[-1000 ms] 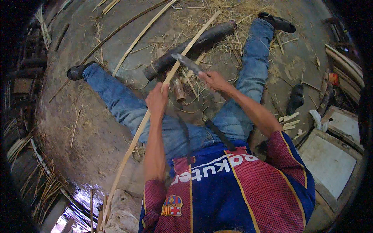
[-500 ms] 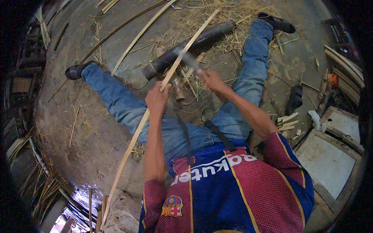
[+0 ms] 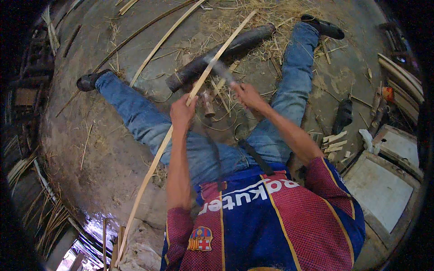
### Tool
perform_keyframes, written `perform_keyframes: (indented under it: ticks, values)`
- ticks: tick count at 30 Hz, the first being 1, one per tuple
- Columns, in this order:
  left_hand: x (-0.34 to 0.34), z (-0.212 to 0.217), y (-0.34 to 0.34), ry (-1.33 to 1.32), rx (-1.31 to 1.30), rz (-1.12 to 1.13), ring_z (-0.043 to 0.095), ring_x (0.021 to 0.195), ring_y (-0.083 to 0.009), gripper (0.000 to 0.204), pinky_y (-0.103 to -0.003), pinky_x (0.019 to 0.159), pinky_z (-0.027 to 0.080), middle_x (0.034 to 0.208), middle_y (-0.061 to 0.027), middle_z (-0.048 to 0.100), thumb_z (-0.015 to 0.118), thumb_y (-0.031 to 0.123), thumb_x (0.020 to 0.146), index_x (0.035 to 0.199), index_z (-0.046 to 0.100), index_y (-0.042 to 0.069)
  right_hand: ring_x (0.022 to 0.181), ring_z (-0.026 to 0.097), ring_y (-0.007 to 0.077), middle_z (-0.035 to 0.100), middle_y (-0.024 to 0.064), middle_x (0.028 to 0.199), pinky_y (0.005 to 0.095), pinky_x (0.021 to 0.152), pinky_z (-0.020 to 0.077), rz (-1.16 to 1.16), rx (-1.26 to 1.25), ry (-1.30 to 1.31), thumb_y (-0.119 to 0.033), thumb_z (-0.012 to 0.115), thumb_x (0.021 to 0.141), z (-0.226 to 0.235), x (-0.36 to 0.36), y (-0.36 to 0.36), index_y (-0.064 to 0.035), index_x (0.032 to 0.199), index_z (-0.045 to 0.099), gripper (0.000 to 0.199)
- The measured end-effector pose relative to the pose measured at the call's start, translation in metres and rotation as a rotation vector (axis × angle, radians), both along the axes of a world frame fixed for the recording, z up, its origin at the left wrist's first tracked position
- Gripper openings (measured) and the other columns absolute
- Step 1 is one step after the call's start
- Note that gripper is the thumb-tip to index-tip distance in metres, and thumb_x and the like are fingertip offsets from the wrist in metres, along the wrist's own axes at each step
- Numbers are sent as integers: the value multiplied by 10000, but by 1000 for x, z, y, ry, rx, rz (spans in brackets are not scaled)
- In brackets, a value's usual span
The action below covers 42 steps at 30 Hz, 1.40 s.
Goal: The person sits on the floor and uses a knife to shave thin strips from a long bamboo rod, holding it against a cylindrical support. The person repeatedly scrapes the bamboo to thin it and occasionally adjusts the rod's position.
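A long pale strip (image 3: 148,174), apparently split bamboo, slants from the lower left up past my legs. My left hand (image 3: 182,112) is closed round its middle. Beyond that hand, the strip crosses over a thick dark log (image 3: 252,39) lying on the floor between my legs. My right hand (image 3: 250,97) is closed round the handle of a knife (image 3: 220,70). Motion blurs the blade, and its tip lies at the strip above the log. A short wooden piece (image 3: 208,105) rests on the floor just right of my left hand.
Thin shavings (image 3: 266,13) lie heaped around the log's far end. Another pale strip (image 3: 165,38) lies at the far left. Short split pieces (image 3: 334,142) sit by my right elbow, near a dark sheath-like object (image 3: 343,115) and framed panels (image 3: 382,192).
My right hand and the knife have shifted very slightly toward me and to the right. My left hand keeps its hold on the strip, which has hardly moved.
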<state>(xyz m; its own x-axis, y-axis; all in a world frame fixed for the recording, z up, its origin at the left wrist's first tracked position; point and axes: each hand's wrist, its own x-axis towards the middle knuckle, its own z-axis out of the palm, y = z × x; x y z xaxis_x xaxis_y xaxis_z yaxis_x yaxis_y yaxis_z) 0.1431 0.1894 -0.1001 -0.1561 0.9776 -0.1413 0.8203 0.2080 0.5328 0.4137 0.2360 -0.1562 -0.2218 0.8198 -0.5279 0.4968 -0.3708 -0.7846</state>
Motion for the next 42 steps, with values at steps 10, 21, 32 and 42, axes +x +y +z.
perform_keyframes:
  ticks: [10, 21, 32, 42]
  values:
    - [-13, -11, 5, -81, 46, -31, 675, 706, -362, 288, -445, 654, 508, 743, -127, 703, 624, 380, 936, 941, 709, 105, 650, 603, 236, 585, 103, 681, 408, 618, 495, -284, 117, 58, -498, 527, 985, 18, -12, -13, -37, 972, 633, 474]
    - [-39, 5, 17, -712, -553, -36, 452, 481, -74, 453, -266, 464, 347, 582, -1, 580, 525, 443, 1005, 845, 680, 49, 871, 662, 413, 680, 192, 970, 523, 743, 501, 106, 482, -659, -363, 643, 925, 18, 27, 26, -71, 1174, 553, 394]
    - [-58, -19, -21, -335, -239, -143, 520, 563, -182, 540, -351, 556, 406, 605, -67, 559, 488, 479, 1011, 744, 616, 27, 851, 658, 454, 667, 263, 882, 544, 727, 518, 439, 455, -312, -591, 467, 974, 38, -22, -27, -31, 1024, 642, 589]
    - [-56, -16, -31, -337, -265, -89, 544, 584, -179, 534, -352, 571, 425, 607, -61, 569, 502, 494, 996, 768, 649, 34, 700, 662, 423, 639, 240, 693, 531, 690, 512, 205, 210, -248, -653, 464, 949, 18, 5, 10, -15, 827, 645, 674]
